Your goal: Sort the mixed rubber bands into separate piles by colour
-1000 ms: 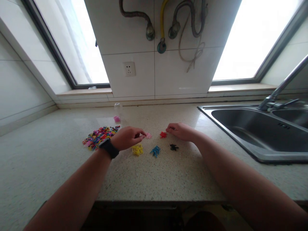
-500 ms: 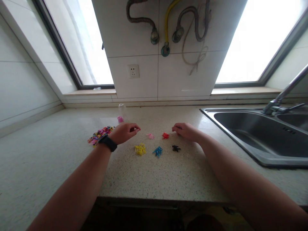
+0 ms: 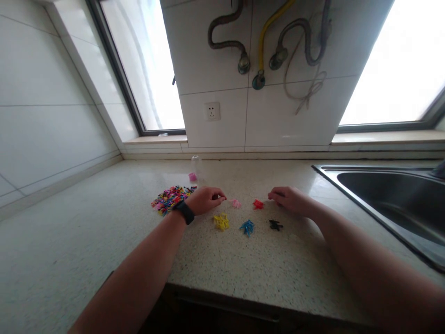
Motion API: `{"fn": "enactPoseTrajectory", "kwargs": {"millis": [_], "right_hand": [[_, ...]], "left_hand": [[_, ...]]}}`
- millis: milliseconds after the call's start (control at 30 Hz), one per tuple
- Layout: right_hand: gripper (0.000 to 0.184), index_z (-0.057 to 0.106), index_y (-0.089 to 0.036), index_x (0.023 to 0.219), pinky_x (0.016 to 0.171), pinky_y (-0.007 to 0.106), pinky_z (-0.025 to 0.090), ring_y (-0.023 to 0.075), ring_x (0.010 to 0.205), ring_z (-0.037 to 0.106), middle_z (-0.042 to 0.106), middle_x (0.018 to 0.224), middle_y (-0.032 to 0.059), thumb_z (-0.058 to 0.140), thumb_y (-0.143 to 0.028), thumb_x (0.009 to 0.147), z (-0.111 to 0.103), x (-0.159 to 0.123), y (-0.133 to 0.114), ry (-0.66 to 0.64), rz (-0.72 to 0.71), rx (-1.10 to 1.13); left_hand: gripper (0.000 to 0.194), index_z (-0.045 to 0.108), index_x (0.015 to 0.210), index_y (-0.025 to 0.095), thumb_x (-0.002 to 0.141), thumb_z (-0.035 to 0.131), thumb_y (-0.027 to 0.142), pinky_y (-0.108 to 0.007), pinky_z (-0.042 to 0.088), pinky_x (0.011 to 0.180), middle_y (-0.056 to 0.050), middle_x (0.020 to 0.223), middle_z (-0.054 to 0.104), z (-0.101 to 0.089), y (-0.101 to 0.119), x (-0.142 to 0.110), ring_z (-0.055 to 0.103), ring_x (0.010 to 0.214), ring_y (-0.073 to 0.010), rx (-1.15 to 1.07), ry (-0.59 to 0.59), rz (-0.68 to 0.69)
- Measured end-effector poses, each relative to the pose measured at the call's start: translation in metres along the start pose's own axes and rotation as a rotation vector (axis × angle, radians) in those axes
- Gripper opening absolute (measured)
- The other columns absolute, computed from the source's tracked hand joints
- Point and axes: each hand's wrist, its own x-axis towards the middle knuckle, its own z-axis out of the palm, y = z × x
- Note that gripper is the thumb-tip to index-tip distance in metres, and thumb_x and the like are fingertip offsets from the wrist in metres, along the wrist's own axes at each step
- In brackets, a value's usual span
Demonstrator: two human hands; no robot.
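Observation:
My left hand (image 3: 207,200), with a dark watch (image 3: 184,212) at its wrist, is closed in a pinch just left of a small pink pile (image 3: 236,203). Whatever its fingertips hold is too small to make out. Behind that wrist lies a heap of mixed-colour small bands (image 3: 170,198), partly covered by the hand. My right hand (image 3: 288,199) rests on the counter right of a red pile (image 3: 258,204), fingers closed together; their contents cannot be seen. Nearer to me are separate yellow (image 3: 221,221), blue (image 3: 247,227) and black (image 3: 276,225) piles of similar pieces.
A clear bottle (image 3: 196,168) with a pink cap-like piece (image 3: 192,176) beside it stands behind the heap. The steel sink (image 3: 333,178) borders the speckled counter (image 3: 222,269) at right. Hoses and a socket (image 3: 212,111) are on the tiled wall.
The view has swung left, so everything sits further right in the picture. My left hand is slightly closer to the pink pile; my right hand stays beside the red one.

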Motion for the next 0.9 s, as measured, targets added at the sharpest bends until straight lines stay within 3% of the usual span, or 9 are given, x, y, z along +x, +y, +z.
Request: {"fn": "enactPoseTrajectory", "kwargs": {"millis": [267,433,667,733,900], "right_hand": [[0.04,0.071,-0.02,0.093,0.065,0.029,0.041,0.0184,0.069,0.06,0.069,0.076,0.0048,0.044,-0.05,0.091,0.001,0.003,0.005,-0.01,-0.015,-0.008],[0.04,0.07,-0.02,0.092,0.064,0.029,0.041,0.0179,0.068,0.06,0.068,0.075,0.0042,0.043,-0.049,0.091,0.001,0.002,0.004,-0.011,-0.014,-0.004],[0.04,0.07,-0.02,0.094,0.066,0.03,0.042,0.0184,0.069,0.06,0.069,0.076,0.0048,0.044,-0.049,0.09,-0.001,0.0,0.002,-0.023,-0.003,0.009],[0.039,0.07,-0.02,0.094,0.066,0.03,0.042,0.0186,0.07,0.06,0.069,0.077,0.0049,0.044,-0.049,0.09,0.0,0.001,0.003,-0.022,0.001,0.005],[0.041,0.069,-0.021,0.09,0.062,0.029,0.041,0.018,0.067,0.059,0.068,0.073,0.0038,0.043,-0.052,0.09,0.0,0.002,0.004,-0.027,-0.008,-0.005]], "left_hand": [[0.028,0.073,0.098,0.017,0.091,0.052,0.034,-0.023,0.035,0.057,0.0,0.067,0.063,-0.002,0.003,0.0,0.053,0.06,-0.0111,0.023,-0.008,0.012],[0.029,0.073,0.098,0.018,0.092,0.051,0.037,-0.024,0.038,0.059,-0.002,0.07,0.066,-0.01,-0.007,-0.001,0.056,0.062,-0.0124,0.095,0.065,-0.023],[0.026,0.071,0.104,0.022,0.091,0.051,0.033,-0.027,0.047,0.078,-0.005,0.094,0.073,-0.039,-0.052,-0.01,0.065,0.084,-0.017,0.265,0.312,-0.232],[0.028,0.071,0.107,0.023,0.091,0.049,0.031,-0.028,0.047,0.085,-0.005,0.101,0.073,-0.045,-0.068,-0.016,0.065,0.091,-0.0185,0.334,0.324,-0.317],[0.032,0.071,0.11,0.021,0.087,0.049,0.026,-0.029,0.046,0.095,-0.006,0.111,0.072,-0.053,-0.104,-0.031,0.065,0.102,-0.0211,0.422,0.226,-0.44]]}}
